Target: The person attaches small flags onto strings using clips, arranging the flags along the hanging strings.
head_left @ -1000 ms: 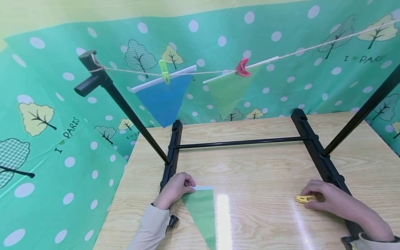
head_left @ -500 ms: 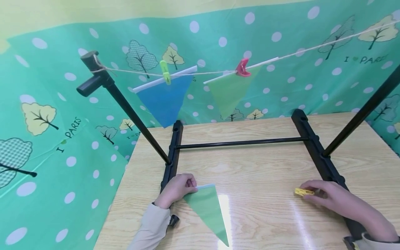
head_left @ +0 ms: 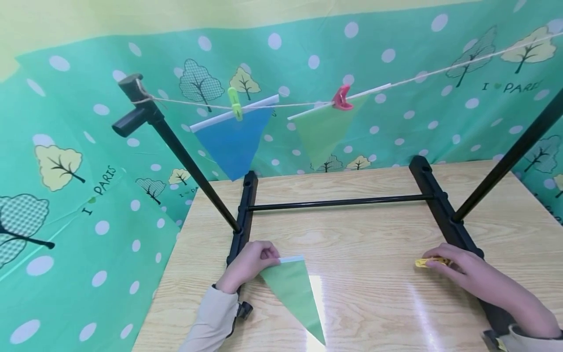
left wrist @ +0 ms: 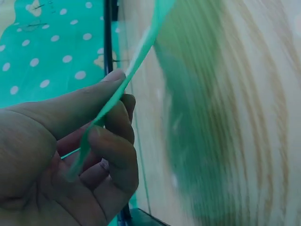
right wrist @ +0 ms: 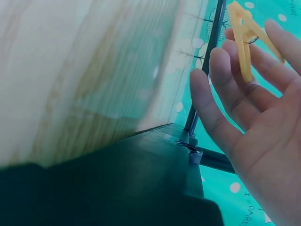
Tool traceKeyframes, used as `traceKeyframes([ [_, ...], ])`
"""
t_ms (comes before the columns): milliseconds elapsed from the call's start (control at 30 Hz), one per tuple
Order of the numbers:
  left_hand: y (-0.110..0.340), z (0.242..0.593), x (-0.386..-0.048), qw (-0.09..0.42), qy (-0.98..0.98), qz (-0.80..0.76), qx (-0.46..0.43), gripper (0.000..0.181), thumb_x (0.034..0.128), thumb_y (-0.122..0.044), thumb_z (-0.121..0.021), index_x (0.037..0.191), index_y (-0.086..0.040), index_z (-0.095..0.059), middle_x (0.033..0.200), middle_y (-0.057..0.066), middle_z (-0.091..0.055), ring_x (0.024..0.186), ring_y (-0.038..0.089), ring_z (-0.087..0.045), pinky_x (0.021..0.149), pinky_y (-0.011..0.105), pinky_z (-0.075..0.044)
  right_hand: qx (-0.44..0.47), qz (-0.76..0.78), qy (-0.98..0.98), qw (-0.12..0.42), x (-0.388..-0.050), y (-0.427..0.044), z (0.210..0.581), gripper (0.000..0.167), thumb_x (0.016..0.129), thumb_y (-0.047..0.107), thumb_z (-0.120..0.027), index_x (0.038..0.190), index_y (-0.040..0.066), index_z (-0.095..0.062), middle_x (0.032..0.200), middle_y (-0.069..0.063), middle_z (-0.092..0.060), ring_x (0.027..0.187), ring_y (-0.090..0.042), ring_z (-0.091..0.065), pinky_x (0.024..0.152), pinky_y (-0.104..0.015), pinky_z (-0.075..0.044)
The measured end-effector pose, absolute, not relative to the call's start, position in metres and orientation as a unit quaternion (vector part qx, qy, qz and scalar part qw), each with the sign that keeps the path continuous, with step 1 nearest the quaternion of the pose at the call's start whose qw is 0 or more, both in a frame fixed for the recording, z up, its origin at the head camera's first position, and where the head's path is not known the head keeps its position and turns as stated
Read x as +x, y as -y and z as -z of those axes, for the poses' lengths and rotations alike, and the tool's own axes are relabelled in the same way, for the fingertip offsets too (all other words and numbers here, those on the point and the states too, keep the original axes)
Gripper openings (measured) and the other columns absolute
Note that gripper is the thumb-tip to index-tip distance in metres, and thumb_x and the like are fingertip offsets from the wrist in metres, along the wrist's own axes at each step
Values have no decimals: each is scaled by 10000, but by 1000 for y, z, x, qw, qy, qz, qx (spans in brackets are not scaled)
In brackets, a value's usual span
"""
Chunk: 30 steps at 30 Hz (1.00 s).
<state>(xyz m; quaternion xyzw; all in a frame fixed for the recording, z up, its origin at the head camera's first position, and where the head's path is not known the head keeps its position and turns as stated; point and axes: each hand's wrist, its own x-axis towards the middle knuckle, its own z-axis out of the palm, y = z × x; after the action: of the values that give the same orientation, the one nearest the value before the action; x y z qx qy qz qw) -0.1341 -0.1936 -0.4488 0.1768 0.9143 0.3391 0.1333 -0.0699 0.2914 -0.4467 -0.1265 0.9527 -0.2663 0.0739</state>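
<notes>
My left hand (head_left: 251, 264) pinches a green triangular pennant (head_left: 295, 291) by the left end of its white top edge. The pennant slants down to the right above the table; in the left wrist view its edge runs between thumb (left wrist: 89, 101) and curled fingers. At the right, my right hand (head_left: 466, 271) holds a yellow clothespin (right wrist: 243, 40) between thumb and fingers. On the white string (head_left: 444, 70) hang a blue pennant (head_left: 235, 142) under a light green clothespin (head_left: 235, 103) and a yellow-green pennant (head_left: 327, 129) under a red clothespin (head_left: 342, 98).
A black stand has a left pole (head_left: 189, 168), a right pole (head_left: 506, 161) and a low crossbar (head_left: 343, 201) on the wooden table (head_left: 352, 234). Its feet run along both sides, close to my hands. Behind hangs a green dotted cloth (head_left: 101, 195).
My left hand has raised the green pennant slightly, and its lower tip has swung right into view. My right hand has risen a little with the yellow clothespin.
</notes>
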Motion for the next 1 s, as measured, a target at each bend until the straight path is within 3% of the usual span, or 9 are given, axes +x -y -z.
traceKeyframes([
  [300,193,444,-136,143,-897,-380,174,118,920,-166,-720,987,-70,-724,857,-38,-688,779,89,-630,708,230,-513,-122,280,-951,52,-70,-289,440,199,862,332,-770,965,182,-691,869,90,-621,711,29,-496,612,-222,-483],
  [467,191,441,-135,146,-889,-399,171,129,924,-162,-713,1017,-77,-741,923,-21,-716,836,89,-653,744,247,-539,-109,295,-948,39,-67,-290,438,245,830,305,-804,954,136,-677,831,54,-607,673,11,-489,573,-223,-465],
  [833,184,434,-135,131,-891,-405,157,127,922,-208,-720,996,-115,-761,917,-57,-720,851,98,-651,757,261,-532,-113,284,-952,-11,-72,-289,429,154,945,251,-694,1018,116,-697,915,16,-652,714,22,-507,593,-232,-479],
  [1000,180,431,-136,118,-892,-409,150,82,909,-244,-738,927,-166,-757,884,-70,-714,841,93,-647,759,274,-530,-117,279,-952,-48,-76,-289,425,230,925,222,-721,1095,76,-669,927,-20,-656,719,54,-512,587,-229,-488],
])
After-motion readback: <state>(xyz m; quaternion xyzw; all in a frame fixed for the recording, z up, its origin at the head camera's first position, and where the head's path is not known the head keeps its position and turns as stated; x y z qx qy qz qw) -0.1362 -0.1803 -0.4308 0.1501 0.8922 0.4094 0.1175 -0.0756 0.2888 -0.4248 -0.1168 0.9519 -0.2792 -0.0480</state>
